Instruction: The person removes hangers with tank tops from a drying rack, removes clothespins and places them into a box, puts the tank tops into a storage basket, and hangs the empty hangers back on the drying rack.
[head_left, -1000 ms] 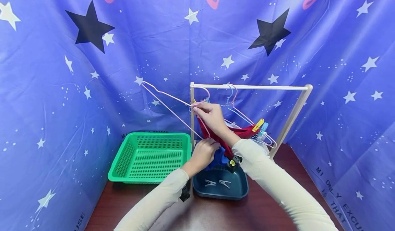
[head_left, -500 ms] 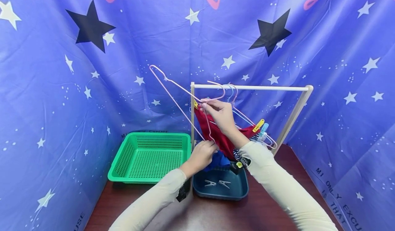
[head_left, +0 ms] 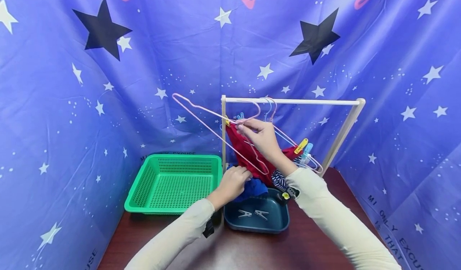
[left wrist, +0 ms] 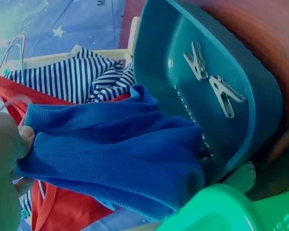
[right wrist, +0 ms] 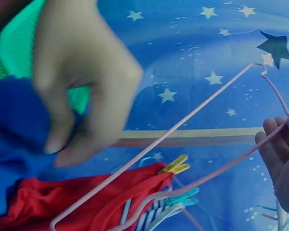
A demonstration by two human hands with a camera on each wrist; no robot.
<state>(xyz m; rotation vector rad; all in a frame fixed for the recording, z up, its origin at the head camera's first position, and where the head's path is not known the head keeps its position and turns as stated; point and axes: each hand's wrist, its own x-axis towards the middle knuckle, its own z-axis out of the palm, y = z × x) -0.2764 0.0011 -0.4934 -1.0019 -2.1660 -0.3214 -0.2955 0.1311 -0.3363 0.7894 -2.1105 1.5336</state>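
Observation:
My right hand [head_left: 261,136] pinches a pink wire hanger [head_left: 201,119] near the base of its hook, and the hanger slants across in front of the rack. In the left wrist view, my left hand [left wrist: 7,168] pinches the ribbed edge of a blue garment [left wrist: 115,144], which droops over the dark blue basin [left wrist: 260,82]. The hanger's lower corner is apart from the left fingers. Behind both hands hangs a red garment [head_left: 245,150], held by yellow clothespins [head_left: 301,146], with a striped garment [left wrist: 62,77] next to it.
A wooden rack [head_left: 288,101] bears several hangers at the back. Two grey clothespins [head_left: 261,214] lie in the basin. To the left stands a green mesh basket [head_left: 173,212] on the dark red table [head_left: 306,238]. Starry blue cloth [head_left: 180,61] surrounds the table.
The pink hanger has tipped, and its lower corner has swung right, out of the left fingers. My right hand has shifted slightly right. The left hand stays low with the blue garment.

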